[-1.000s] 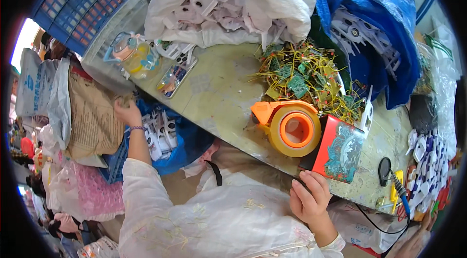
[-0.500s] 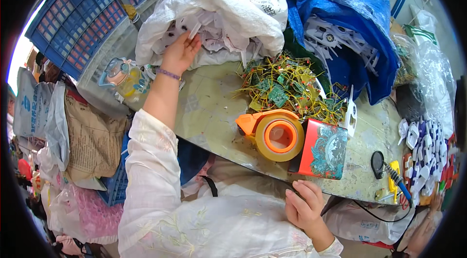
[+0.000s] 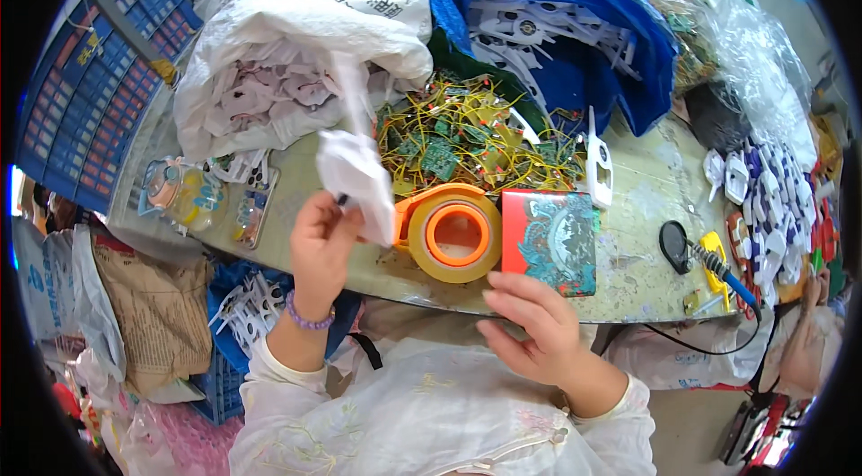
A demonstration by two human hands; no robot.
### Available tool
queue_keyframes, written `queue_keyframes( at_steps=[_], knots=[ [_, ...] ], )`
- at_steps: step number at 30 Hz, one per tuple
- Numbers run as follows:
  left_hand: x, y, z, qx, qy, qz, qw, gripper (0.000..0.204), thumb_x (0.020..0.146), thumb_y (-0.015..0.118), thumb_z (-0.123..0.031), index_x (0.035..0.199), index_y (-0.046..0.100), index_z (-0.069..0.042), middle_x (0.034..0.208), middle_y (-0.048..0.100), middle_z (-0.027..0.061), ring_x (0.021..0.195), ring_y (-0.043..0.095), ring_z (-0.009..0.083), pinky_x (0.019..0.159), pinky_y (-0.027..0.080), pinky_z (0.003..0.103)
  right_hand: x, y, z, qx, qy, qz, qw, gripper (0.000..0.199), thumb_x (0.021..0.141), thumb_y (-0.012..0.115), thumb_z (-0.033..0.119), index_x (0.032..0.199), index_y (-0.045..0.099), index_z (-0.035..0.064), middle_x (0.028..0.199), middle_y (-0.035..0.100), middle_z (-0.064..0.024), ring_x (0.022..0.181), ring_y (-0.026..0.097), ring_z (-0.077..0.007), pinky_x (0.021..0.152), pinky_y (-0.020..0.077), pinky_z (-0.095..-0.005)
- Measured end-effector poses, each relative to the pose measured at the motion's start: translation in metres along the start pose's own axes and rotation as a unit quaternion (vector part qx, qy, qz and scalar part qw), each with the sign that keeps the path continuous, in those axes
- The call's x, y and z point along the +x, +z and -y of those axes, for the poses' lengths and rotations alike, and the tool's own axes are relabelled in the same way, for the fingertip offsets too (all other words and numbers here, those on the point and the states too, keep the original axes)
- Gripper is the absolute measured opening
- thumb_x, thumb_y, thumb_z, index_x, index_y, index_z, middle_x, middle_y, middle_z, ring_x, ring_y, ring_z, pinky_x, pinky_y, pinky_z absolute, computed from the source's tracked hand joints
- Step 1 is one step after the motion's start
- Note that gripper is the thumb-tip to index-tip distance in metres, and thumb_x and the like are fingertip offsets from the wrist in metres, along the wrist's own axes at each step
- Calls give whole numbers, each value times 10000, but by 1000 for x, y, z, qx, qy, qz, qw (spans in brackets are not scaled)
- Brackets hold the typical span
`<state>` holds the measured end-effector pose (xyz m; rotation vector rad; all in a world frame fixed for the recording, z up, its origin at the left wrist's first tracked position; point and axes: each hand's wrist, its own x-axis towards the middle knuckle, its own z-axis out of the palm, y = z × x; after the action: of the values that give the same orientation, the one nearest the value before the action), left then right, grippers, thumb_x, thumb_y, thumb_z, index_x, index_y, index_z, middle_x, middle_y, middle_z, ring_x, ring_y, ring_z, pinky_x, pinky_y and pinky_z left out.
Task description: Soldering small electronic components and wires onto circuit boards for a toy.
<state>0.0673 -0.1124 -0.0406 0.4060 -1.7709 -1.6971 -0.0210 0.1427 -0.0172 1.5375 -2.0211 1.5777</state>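
Note:
My left hand [image 3: 323, 247] is closed on the lower end of a white plastic housing [image 3: 352, 172], which has a long narrow tail pointing up; it is smeared by motion. It is lifted over the bench, left of the orange tape dispenser [image 3: 455, 238]. My right hand [image 3: 541, 323] holds nothing, fingers apart, just in front of the red box with a teal pattern [image 3: 561, 242]. Behind the dispenser lies a heap of green circuit boards with yellow wires [image 3: 440, 148]. More white parts [image 3: 269, 90] fill the open mouth of a white woven sack [image 3: 314, 13].
A blue sack [image 3: 620, 72] at the back holds white plastic pieces. At right are a blue-handled soldering iron [image 3: 732, 278] and stacked white-and-purple parts [image 3: 772, 215]. A clear bottle [image 3: 193, 198] and a phone [image 3: 256, 211] lie at left, by blue crates [image 3: 90, 108].
My left hand has come out of the white sack's mouth toward me, bringing a white housing. My right hand has moved up and left to the box, its fingers spreading. The view has shifted right.

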Motion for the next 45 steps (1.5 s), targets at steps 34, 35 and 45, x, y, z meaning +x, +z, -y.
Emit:
queue_keyframes(
  at_steps=[34, 35, 45],
  knots=[
    [104, 46, 13, 439, 59, 162, 882, 248, 811, 677, -238, 850, 688, 7, 813, 625, 130, 805, 596, 292, 718, 469, 386, -18, -18, -35, -209, -14, -99, 973, 235, 703, 713, 11, 930, 667, 47, 878, 661, -68, 705, 605, -233, 629, 480, -327],
    [106, 46, 18, 418, 75, 169, 889, 231, 819, 669, -220, 865, 682, 6, 819, 622, 134, 802, 599, 286, 713, 472, 374, -19, -18, -35, -208, -14, -98, 973, 235, 703, 713, 11, 930, 667, 47, 878, 661, -68, 705, 605, -233, 629, 480, -327],
    [103, 32, 15, 183, 52, 92, 977, 176, 938, 562, -158, 944, 639, 1, 959, 669, 51, 862, 606, 128, 734, 475, 255, -14, -23, -30, -183, -12, -87, 979, 218, 694, 697, -27, 901, 656, 28, 845, 660, -86, 699, 610, -246, 610, 477, -332]
  ],
)
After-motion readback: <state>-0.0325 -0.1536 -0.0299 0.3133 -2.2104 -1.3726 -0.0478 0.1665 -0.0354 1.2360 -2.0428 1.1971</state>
